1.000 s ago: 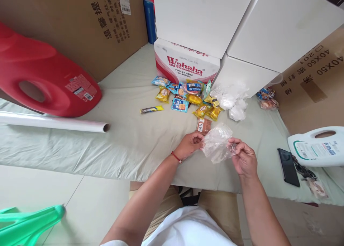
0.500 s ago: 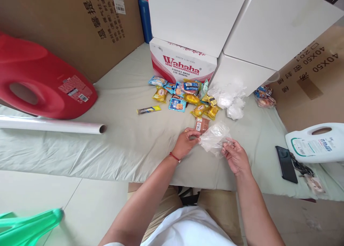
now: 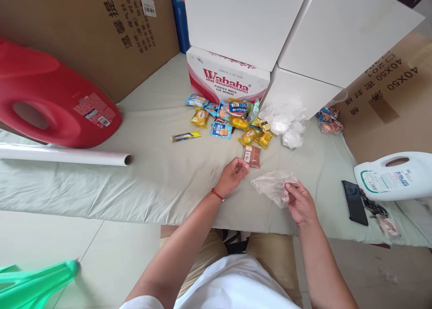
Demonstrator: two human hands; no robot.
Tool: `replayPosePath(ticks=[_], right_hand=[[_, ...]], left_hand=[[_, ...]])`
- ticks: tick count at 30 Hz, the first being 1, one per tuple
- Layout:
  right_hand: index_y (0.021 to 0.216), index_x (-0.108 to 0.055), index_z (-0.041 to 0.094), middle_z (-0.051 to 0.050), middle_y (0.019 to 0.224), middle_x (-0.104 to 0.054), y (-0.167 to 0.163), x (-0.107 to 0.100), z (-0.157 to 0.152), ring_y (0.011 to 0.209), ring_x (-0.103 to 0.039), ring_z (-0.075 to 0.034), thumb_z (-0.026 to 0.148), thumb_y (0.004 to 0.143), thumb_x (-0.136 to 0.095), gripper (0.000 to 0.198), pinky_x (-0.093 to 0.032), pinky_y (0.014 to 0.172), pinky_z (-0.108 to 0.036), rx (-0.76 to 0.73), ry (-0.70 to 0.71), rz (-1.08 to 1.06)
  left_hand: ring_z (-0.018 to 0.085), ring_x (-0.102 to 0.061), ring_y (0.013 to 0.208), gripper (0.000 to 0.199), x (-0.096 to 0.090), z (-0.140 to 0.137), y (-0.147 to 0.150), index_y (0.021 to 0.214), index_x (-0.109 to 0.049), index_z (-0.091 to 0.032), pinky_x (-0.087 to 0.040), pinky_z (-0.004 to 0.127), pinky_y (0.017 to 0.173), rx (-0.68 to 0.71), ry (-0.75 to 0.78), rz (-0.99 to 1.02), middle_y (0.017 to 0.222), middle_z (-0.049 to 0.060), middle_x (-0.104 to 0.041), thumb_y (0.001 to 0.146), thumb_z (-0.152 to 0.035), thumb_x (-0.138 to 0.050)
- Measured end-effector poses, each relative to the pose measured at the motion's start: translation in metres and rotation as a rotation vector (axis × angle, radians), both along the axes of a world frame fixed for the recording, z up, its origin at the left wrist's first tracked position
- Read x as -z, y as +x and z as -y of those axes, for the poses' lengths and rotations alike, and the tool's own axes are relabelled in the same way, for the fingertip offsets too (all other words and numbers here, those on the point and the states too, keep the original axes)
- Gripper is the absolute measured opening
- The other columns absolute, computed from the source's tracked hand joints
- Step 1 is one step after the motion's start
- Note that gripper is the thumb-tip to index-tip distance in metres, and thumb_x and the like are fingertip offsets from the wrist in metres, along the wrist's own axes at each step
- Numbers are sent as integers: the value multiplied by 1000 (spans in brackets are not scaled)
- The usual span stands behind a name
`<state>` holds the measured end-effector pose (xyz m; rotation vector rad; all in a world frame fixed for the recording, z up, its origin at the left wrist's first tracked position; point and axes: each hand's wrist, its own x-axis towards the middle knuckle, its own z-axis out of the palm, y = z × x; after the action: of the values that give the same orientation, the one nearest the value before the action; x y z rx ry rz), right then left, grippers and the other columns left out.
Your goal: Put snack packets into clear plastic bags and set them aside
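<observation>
My right hand (image 3: 301, 201) is closed on the gathered edge of a clear plastic bag (image 3: 272, 185), which hangs out to the left above the cloth. My left hand (image 3: 232, 176), with a red cord on its wrist, has nothing in it. Its fingers are bent and slightly apart, the tips close to a brown snack packet (image 3: 252, 156); whether they touch it I cannot tell. Behind lies a pile of wrapped snacks in yellow packets (image 3: 249, 136) and blue packets (image 3: 221, 129). Beside the pile is a heap of crumpled clear plastic bags (image 3: 283, 122).
A yellow-and-black snack stick (image 3: 185, 136) lies left of the pile. Further left are a red jug (image 3: 64, 97) and a film roll (image 3: 64, 155). A Wahaha carton (image 3: 229, 77) and white boxes (image 3: 241, 21) stand behind. Rightward lie a phone (image 3: 355, 202) and a white detergent bottle (image 3: 398, 176).
My left hand has let go of the bag and moved slightly away from it. The bag now hangs from my right hand alone, a little lower, and the brown packet shows more fully.
</observation>
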<state>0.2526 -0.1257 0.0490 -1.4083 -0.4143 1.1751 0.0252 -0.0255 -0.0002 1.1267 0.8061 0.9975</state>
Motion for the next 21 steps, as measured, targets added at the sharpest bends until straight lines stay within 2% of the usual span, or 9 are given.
replayPosePath(ticks=[4, 7, 10, 13, 15, 17, 21], right_hand=[[79, -70, 20, -2, 88, -71, -25, -3, 0, 59, -51, -9, 29, 58, -84, 26, -39, 49, -21, -89, 32, -98], [73, -64, 21, 2, 69, -60, -49, -6, -6, 55, -47, -10, 27, 62, -77, 18, -36, 49, -23, -263, 63, -123], [74, -62, 22, 5, 61, -48, -68, -7, -11, 51, -39, -9, 28, 67, -76, 17, -31, 47, -23, -404, 66, -96], [76, -62, 22, 6, 61, -47, -75, -7, -12, 52, -36, -9, 32, 73, -78, 19, -30, 48, -23, -485, 75, 9], [79, -63, 22, 4, 66, -55, -73, -5, -12, 54, -38, -9, 37, 76, -80, 23, -30, 48, -23, -474, 67, 75], [85, -65, 22, 2, 74, -64, -68, -3, -12, 55, -39, -10, 43, 76, -82, 28, -28, 48, -23, -416, 38, 116], [88, -68, 22, 1, 76, -68, -54, 3, -12, 59, -47, -11, 47, 71, -88, 36, -34, 51, -23, -295, 2, 109]], left_hand=[[24, -66, 111, 55, -11, 11, -4, 118, -66, -20, -51, 37, 94, 209, 61, 80, 126, 11, -67, 90, -68, -62], [27, -63, 120, 65, -9, 17, -2, 127, -68, -19, -48, 40, 103, 316, -14, 145, 130, 13, -68, 91, -73, -56], [26, -64, 114, 62, -5, 18, 2, 121, -71, -19, -48, 38, 100, 290, -49, 163, 123, 11, -70, 89, -71, -62], [17, -61, 82, 49, -5, 15, 6, 95, -71, -17, -48, 31, 82, 204, -55, 124, 88, 3, -69, 84, -64, -72], [13, -54, 73, 47, -8, 13, 6, 84, -67, -16, -44, 28, 74, 120, -51, 113, 78, 0, -63, 84, -63, -72], [14, -53, 75, 48, -11, 10, 5, 86, -66, -17, -43, 27, 74, 56, -29, 126, 82, 0, -63, 86, -64, -69], [13, -48, 72, 51, -15, 9, 4, 81, -60, -18, -41, 26, 70, 54, -1, 103, 77, -1, -55, 89, -69, -60]])
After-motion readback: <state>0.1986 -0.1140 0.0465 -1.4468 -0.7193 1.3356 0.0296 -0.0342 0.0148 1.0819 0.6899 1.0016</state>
